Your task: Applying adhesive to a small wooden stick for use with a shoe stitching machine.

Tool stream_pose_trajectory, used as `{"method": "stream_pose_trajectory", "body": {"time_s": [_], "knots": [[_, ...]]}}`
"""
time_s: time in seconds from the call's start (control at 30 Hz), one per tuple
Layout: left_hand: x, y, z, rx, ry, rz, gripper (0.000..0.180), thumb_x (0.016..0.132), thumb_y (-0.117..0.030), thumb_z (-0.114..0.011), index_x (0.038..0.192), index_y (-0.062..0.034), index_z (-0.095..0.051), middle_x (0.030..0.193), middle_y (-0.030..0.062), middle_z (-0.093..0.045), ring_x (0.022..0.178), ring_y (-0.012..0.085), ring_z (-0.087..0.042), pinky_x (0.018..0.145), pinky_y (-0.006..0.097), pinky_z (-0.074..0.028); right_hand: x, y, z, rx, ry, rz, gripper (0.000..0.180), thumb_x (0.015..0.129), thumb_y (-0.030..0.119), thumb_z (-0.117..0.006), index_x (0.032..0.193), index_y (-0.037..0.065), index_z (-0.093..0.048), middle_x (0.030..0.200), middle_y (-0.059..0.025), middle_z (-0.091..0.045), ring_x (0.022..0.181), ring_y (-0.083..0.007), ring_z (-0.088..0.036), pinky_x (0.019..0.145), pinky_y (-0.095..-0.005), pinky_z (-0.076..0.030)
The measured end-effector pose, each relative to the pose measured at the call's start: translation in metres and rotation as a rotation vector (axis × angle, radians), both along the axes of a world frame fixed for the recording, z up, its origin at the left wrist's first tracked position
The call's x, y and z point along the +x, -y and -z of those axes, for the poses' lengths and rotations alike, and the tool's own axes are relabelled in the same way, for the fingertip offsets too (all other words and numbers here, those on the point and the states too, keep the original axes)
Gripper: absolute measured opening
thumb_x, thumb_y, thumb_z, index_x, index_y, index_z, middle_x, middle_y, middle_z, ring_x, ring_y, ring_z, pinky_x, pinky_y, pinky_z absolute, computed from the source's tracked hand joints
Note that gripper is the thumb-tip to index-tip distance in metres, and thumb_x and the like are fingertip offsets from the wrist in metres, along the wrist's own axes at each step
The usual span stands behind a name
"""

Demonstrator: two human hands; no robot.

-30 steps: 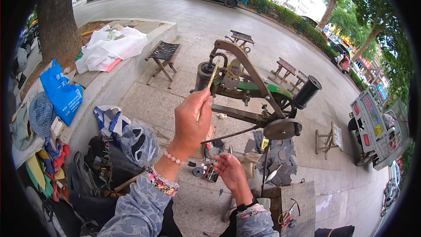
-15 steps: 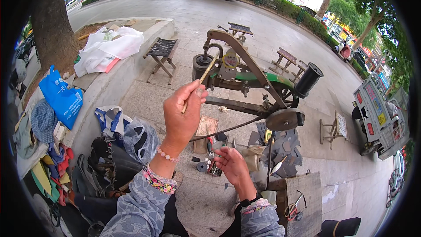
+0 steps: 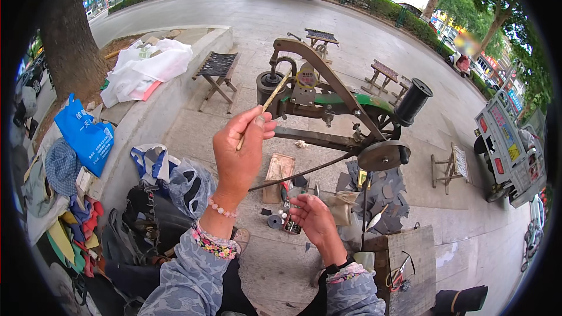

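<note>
My left hand, raised in the middle, pinches a thin tan stick between thumb and fingers. The stick slants up to the right, and its far end overlaps the front of a hand-cranked sewing machine with a green body, a hand wheel and a large black thread spool. Whether the tip touches the machine cannot be told. My right hand is lower down, palm turned inward, fingers loosely curled and apart, with nothing in them. Below it lies a small box of metal bits beside a dark roll.
Grey scraps lie under the machine. A wooden box with glasses on top stands at my right. Bags and fabric pieces crowd my left, near a blue bag. Folding stools stand around, and a three-wheeled vehicle is at far right.
The view has shifted slightly, so the scene sits a little differently. My left hand still pinches the stick near the machine, and my right hand keeps its loose curl.
</note>
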State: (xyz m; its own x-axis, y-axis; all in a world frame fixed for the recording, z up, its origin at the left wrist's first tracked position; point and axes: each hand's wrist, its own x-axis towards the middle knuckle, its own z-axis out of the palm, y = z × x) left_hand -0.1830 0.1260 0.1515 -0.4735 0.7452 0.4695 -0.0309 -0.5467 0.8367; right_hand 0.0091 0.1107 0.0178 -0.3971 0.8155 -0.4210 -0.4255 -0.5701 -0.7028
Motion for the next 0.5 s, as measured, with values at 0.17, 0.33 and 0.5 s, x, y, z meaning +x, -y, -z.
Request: {"method": "stream_pose_trajectory", "body": {"time_s": [0.17,0.33,0.5], "knots": [[-0.0039,0.0016,-0.0007,-0.027,0.027,0.0,0.025,0.091,-0.005,-0.048,0.11,0.0097,-0.055,0.094,0.0192,-0.063,0.082,0.0228,-0.065,0.071,0.03,-0.055,-0.0013,-0.0009,0.0034,0.006,0.004,-0.006,0.026,0.093,0.026,-0.046,0.105,0.003,-0.051,0.104,-0.0108,-0.06,0.082,-0.0193,-0.059,0.074,-0.0325,-0.048],[-0.005,-0.0013,-0.0001,0.005,0.032,-0.024,0.025,0.09,-0.005,-0.049,0.109,0.01,-0.055,0.094,0.0188,-0.063,0.082,0.0225,-0.066,0.07,0.03,-0.055,-0.0013,-0.0002,0.0013,-0.014,0.03,0.006,0.027,0.094,0.024,-0.044,0.107,0.002,-0.05,0.103,-0.0114,-0.06,0.082,-0.0198,-0.059,0.073,-0.0329,-0.048],[-0.004,0.0017,-0.0062,-0.013,0.096,0.03,0.026,0.091,-0.007,-0.048,0.11,0.0103,-0.054,0.096,0.0204,-0.062,0.083,0.0255,-0.065,0.072,0.033,-0.056,-0.0024,-0.0013,0.0038,-0.012,0.026,-0.006,0.027,0.094,0.024,-0.043,0.109,0.002,-0.05,0.103,-0.0116,-0.06,0.082,-0.0203,-0.059,0.073,-0.033,-0.048]]}}
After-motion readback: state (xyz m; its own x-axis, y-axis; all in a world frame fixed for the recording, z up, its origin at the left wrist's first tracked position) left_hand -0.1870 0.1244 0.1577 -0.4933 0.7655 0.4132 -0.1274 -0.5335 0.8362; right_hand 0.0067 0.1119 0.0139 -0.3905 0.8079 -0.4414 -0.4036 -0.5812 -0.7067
